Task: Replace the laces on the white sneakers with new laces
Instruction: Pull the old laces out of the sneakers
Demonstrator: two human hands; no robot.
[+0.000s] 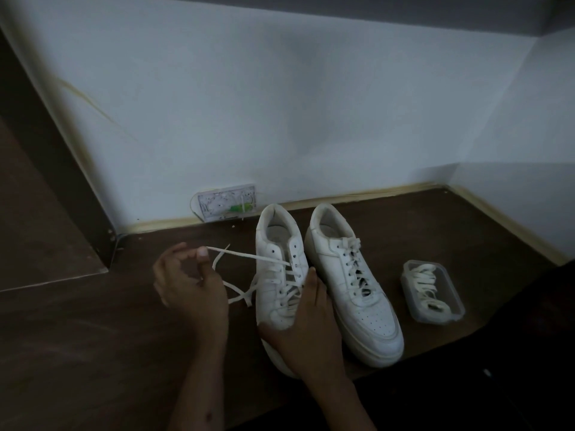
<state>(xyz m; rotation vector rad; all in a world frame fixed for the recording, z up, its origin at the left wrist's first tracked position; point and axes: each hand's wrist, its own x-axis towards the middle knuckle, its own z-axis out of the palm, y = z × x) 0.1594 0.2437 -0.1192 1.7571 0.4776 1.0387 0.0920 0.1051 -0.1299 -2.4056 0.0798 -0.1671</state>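
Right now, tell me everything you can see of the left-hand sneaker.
The left-hand sneaker is a white low-top, leather-looking, upright on the brown floor, toe toward the camera. Its top eyelets are empty; a loosened lace trails left, pinched by the left hand. The right hand rests on its toe.

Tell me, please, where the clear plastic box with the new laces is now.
In the head view the clear plastic box stands on the dark floor at the right, just beside the right sneaker, apart from both hands.
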